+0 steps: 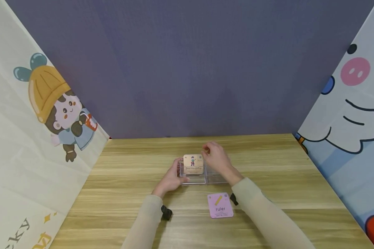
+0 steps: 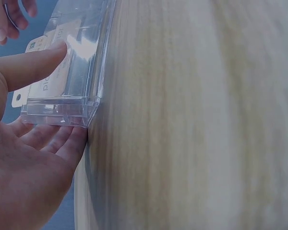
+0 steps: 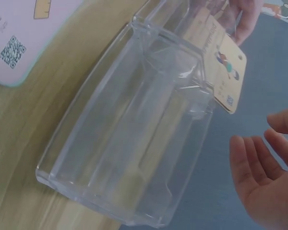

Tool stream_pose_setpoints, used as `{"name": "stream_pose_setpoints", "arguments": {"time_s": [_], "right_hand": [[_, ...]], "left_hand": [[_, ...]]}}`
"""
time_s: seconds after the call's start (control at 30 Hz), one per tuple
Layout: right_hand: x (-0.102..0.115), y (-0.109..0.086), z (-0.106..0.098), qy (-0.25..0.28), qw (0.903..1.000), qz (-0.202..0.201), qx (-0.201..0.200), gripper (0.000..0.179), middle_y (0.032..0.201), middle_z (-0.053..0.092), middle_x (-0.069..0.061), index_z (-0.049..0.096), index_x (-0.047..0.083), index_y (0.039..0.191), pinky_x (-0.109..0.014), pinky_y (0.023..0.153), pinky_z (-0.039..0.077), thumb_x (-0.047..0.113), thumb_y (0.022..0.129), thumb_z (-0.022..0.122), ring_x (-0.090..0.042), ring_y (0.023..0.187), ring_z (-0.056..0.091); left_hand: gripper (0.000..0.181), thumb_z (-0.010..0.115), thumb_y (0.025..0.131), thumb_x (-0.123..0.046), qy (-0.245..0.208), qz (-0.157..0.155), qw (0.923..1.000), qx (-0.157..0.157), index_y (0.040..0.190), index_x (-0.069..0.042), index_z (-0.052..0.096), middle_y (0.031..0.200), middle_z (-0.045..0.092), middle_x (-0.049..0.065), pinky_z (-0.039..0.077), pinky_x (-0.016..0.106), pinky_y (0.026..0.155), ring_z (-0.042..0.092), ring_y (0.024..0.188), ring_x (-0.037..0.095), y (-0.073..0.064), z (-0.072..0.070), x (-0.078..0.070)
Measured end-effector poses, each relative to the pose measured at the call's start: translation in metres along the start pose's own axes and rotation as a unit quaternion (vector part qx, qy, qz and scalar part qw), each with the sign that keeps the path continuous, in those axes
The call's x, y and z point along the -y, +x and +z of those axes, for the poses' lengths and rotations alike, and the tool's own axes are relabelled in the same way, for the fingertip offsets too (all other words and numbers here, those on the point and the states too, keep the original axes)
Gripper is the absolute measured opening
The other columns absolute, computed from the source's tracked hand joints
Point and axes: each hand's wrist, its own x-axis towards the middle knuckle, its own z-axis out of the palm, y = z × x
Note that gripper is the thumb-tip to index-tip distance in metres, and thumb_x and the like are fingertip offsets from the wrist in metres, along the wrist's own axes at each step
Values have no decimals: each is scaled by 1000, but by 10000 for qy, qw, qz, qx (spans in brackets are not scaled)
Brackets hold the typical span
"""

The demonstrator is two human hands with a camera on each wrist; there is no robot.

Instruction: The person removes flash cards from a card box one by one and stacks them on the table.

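A clear plastic card holder [image 1: 194, 180] with two side-by-side compartments stands on the table. My left hand [image 1: 170, 178] grips its left end, the thumb on the front and the fingers [image 2: 69, 143] against the side wall. Cream picture cards [image 1: 193, 160] stand upright in the left compartment and rise above its front. My right hand [image 1: 217, 158] hovers behind the right compartment, close to the cards' right edge. Its fingers [image 3: 237, 158] are loosely curved, apart from the holder, with nothing between them. The right compartment [image 3: 125, 120] is see-through, with wood grain showing through it.
A pink card [image 1: 220, 209] marked "ruler" lies flat in front of the holder, near my right sleeve [image 1: 261, 207]. Behind the wooden table [image 1: 127, 193] rises a dark blue-grey partition [image 1: 187, 76]. Printed cartoon sheets flank both sides.
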Motion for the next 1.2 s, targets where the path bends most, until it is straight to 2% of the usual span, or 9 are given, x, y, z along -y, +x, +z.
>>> {"name": "stream_pose_setpoints", "arguments": {"time_s": [0.37, 0.63, 0.93, 1.2], "right_hand": [[-2, 2, 12, -8, 9994, 48, 331, 24, 106, 68, -11, 69, 0, 112, -39, 82, 58, 11, 91, 72, -25, 93, 64], [1, 3, 18, -133, 9987, 131, 477, 26, 109, 68, -12, 69, 0, 114, -40, 83, 59, 13, 92, 73, -26, 96, 65], [6, 5, 22, -200, 9965, 291, 759, 29, 113, 67, -12, 69, 0, 118, -43, 90, 57, 10, 91, 74, -27, 102, 65], [7, 6, 24, -320, 9958, 290, 806, 26, 109, 67, -10, 69, 1, 115, -41, 87, 57, 9, 91, 75, -26, 99, 64]], "left_hand": [[93, 81, 84, -8, -133, 37, 9999, 13, 158, -12, 24, 145, 48, 21, 37, 56, 114, 49, 133, 41, -2, 0, -1], [93, 81, 84, -8, -91, -23, 10000, 14, 158, -12, 24, 148, 46, 22, 34, 56, 116, 46, 136, 43, -3, -1, -1], [94, 80, 85, -7, -120, -49, 9999, 23, 159, -12, 22, 152, 41, 24, 32, 56, 117, 42, 139, 45, -3, -2, 0], [94, 81, 85, -10, -115, -115, 9999, -2, 159, -13, 23, 154, 39, 26, 31, 57, 117, 40, 140, 47, -3, -4, -1]]}}
